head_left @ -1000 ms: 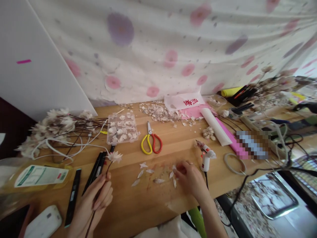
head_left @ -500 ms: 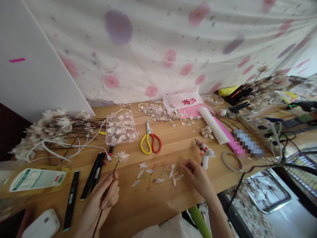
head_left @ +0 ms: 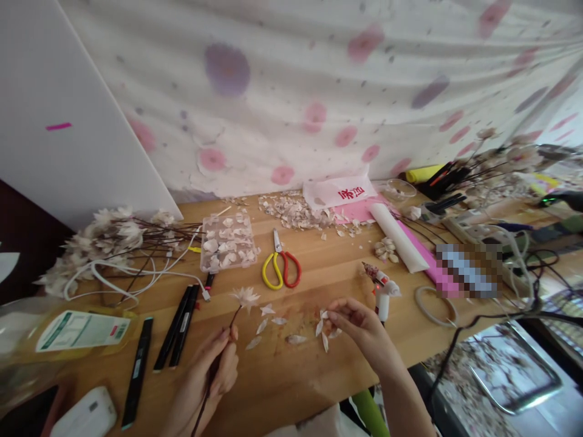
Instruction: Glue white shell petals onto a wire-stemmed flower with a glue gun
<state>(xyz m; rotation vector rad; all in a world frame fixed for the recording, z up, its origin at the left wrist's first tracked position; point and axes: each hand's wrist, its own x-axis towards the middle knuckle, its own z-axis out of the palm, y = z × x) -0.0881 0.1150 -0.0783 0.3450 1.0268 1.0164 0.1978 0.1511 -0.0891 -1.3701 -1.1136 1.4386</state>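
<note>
My left hand [head_left: 214,370] is closed round the thin dark stem of a pale artificial flower [head_left: 246,296], whose spiky head stands above the fingers. My right hand [head_left: 357,321] is pinched at the right-hand cluster of loose petals, with a pale petal [head_left: 323,314] at its fingertips. Its finer grip is partly hidden. More petals, among them one longer petal [head_left: 296,339], lie flat on the wooden table [head_left: 291,385] between the hands. Just beyond my right hand is a white hot glue gun [head_left: 382,291], its red light lit.
Yellow-and-red-handled scissors [head_left: 281,267] lie beside a clear compartment box [head_left: 229,241] of petals. Black markers [head_left: 184,325], a white cable [head_left: 98,276] and finished flowers [head_left: 104,237] occupy the left. A white roll [head_left: 398,237], a ring of tape [head_left: 436,306] and dark cables are at right.
The whole view has shifted slightly, moving things right and down. My right hand has come left, closer to the petals. My left hand still holds the flower stem.
</note>
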